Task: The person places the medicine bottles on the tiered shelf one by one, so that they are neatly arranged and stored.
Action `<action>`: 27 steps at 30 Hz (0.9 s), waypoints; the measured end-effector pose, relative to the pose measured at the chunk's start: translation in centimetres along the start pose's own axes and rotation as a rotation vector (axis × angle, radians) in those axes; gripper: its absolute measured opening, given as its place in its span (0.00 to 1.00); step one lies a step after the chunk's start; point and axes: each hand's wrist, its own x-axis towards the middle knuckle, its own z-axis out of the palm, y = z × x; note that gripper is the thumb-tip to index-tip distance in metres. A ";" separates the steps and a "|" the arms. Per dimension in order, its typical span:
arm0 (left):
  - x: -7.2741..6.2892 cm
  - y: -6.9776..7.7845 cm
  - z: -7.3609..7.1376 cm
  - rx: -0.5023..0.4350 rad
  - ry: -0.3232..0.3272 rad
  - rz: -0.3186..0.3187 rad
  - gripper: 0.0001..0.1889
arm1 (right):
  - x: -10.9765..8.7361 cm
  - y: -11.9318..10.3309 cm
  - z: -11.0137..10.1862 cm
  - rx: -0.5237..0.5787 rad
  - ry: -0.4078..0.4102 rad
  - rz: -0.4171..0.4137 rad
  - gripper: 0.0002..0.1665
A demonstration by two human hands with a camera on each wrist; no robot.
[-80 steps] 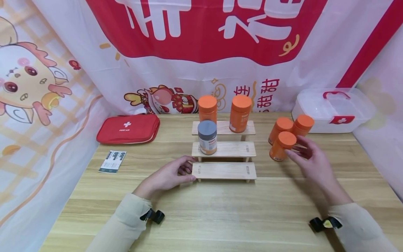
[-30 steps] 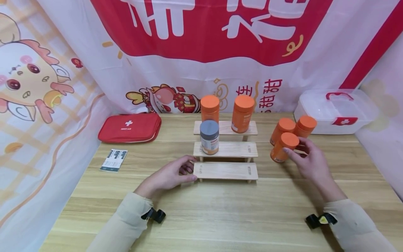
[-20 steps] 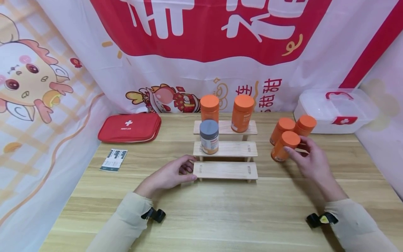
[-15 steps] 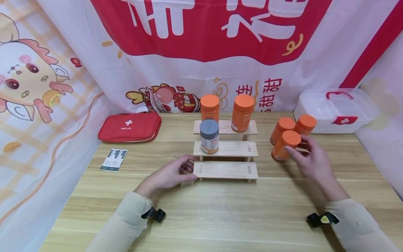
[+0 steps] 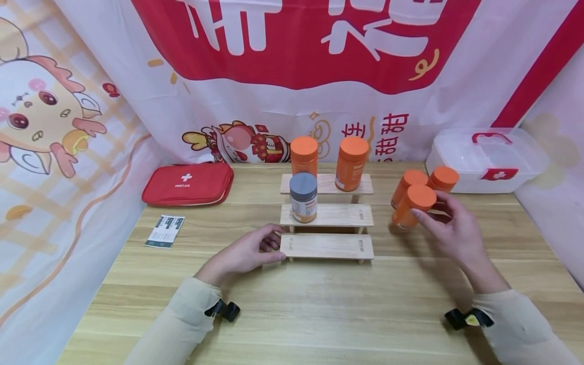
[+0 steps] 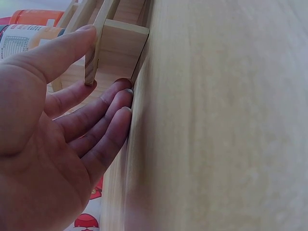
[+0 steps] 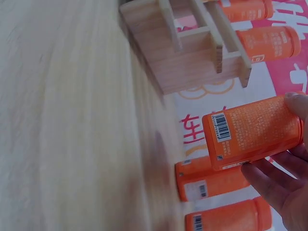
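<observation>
Right hand holds one orange bottle between thumb and fingers, off the table, right of the wooden stand; left hand pinches the stand's lowest shelf. Advisable: bottle kept upright, clear of the neighbouring bottles, stand steadied without shoving

Left hand enters from the left edge, palm visible. Thumb and index finger pinch the end of one board of the wooden stand. Remaining fingers bend slightly, tips close to the tabletop; contact cannot be determined. Beyond the thumb, partly visible: a jar with white printed label and an orange bottle. Printed cloth shows at the bottom.
</observation>
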 end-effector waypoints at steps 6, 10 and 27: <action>0.0 0.0 0.0 0.008 0.002 0.002 0.29 | -0.2 -1.2 0.0 0.000 0.044 -0.074 0.38; 0.1 -0.1 0.1 0.017 0.004 -0.004 0.29 | -0.4 -2.0 0.1 0.009 0.067 -0.096 0.37; 0.1 -0.1 0.0 0.001 -0.002 0.005 0.29 | -0.5 -4.8 1.0 0.056 0.089 -0.177 0.36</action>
